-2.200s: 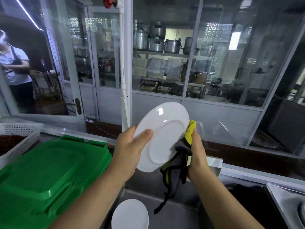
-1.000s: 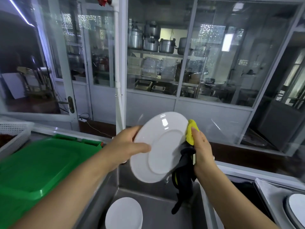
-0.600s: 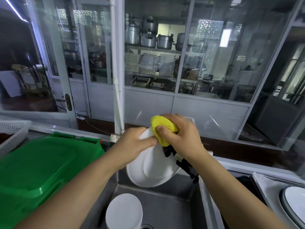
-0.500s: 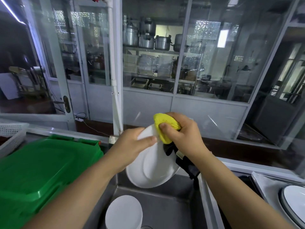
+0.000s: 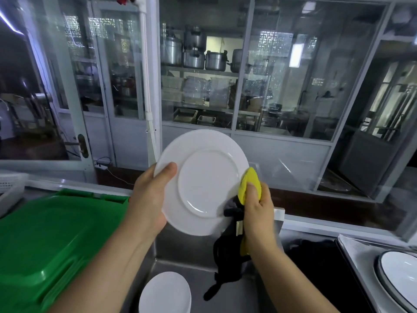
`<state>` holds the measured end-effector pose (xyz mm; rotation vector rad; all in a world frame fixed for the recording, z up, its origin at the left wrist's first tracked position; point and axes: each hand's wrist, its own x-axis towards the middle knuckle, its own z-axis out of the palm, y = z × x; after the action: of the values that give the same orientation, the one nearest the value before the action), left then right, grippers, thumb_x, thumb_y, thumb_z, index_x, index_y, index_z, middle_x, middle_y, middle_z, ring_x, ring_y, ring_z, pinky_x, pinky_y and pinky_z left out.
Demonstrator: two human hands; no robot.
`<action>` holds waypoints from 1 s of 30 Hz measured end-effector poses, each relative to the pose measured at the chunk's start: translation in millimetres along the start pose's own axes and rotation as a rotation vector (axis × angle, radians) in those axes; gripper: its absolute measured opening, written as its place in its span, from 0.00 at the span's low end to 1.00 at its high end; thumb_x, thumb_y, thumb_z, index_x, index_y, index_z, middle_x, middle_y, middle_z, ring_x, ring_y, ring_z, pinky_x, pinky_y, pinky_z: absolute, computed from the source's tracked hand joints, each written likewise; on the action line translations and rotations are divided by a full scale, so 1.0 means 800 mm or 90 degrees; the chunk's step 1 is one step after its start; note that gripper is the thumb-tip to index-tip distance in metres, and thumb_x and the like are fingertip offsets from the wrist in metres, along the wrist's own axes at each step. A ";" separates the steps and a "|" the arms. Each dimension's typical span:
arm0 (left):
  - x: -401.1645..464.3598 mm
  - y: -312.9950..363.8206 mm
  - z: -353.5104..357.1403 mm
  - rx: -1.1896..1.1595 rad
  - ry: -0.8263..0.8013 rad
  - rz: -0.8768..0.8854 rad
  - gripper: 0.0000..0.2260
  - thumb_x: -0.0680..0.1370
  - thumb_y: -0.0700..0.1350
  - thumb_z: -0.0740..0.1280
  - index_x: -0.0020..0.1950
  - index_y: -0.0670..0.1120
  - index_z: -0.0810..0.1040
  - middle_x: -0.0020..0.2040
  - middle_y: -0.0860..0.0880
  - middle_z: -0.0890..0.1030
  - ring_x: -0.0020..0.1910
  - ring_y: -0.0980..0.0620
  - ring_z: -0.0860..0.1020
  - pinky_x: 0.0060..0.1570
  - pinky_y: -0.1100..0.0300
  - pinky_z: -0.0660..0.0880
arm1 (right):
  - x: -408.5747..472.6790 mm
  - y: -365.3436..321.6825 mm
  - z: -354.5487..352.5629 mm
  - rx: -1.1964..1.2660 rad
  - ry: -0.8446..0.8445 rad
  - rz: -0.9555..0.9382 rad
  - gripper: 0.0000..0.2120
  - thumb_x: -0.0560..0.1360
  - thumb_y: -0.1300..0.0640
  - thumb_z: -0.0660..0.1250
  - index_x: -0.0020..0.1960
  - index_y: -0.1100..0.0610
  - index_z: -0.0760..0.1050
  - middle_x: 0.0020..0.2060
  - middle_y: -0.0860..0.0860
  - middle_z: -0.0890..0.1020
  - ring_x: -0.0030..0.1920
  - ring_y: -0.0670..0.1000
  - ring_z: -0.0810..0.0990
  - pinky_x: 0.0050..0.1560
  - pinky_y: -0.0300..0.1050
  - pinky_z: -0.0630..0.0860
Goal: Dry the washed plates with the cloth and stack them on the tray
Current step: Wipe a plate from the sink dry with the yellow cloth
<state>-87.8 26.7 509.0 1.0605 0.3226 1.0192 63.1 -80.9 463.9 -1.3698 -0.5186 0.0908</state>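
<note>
Behind glass: shelves w/ steel pots (image 5: pixel 195 55). No legible writing anywhere. Vs 0.5 s ago: plate (image 5: pixel 203 181) turned face-on, raised above sink (image 5: pixel 198 276); cloth (image 5: pixel 249 188) moved from top rim to right rim. Left hand (image 5: pixel 150 199) clamped on plate's left edge, thumb on front. Right hand (image 5: pixel 257 213) closed on yellow/black cloth, pressed to plate. In sink: white plates (image 5: pixel 164 293). Far right: dark-rimmed plate (image 5: pixel 397 279) on tray (image 5: pixel 356 251). Green bin lid (image 5: pixel 56 240) at left.

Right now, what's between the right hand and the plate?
The cloth: the right hand presses its yellow part against the plate, as the head view shows.
</note>
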 end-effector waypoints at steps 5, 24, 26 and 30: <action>0.007 0.003 -0.004 0.005 -0.002 -0.010 0.13 0.75 0.45 0.66 0.58 0.47 0.79 0.52 0.44 0.84 0.50 0.44 0.83 0.47 0.50 0.78 | 0.008 0.003 -0.003 -0.147 -0.027 -0.060 0.08 0.77 0.54 0.61 0.56 0.51 0.71 0.52 0.51 0.75 0.47 0.50 0.75 0.44 0.43 0.70; 0.023 -0.018 -0.011 0.028 0.062 -0.041 0.06 0.75 0.48 0.68 0.45 0.50 0.84 0.45 0.45 0.85 0.43 0.45 0.84 0.43 0.50 0.79 | -0.022 -0.013 0.015 -0.472 -0.277 -0.752 0.15 0.77 0.53 0.65 0.63 0.54 0.78 0.52 0.55 0.78 0.41 0.57 0.76 0.37 0.51 0.73; 0.026 -0.012 -0.017 0.029 0.067 -0.036 0.06 0.77 0.47 0.67 0.46 0.50 0.83 0.45 0.46 0.86 0.42 0.46 0.84 0.40 0.52 0.79 | -0.015 -0.002 -0.004 -0.492 -0.285 -0.759 0.15 0.74 0.55 0.68 0.61 0.53 0.79 0.51 0.54 0.78 0.40 0.57 0.76 0.37 0.49 0.72; 0.025 -0.007 -0.020 0.038 0.047 -0.022 0.05 0.76 0.46 0.68 0.46 0.49 0.83 0.43 0.47 0.86 0.40 0.48 0.84 0.32 0.58 0.79 | 0.015 -0.002 -0.028 -0.546 -0.246 -0.734 0.18 0.70 0.59 0.72 0.59 0.54 0.80 0.49 0.57 0.80 0.39 0.60 0.77 0.36 0.51 0.75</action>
<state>-85.0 51.2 501.1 1.0684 0.4331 1.0246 82.6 -97.5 466.9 -1.6547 -1.7379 -0.9154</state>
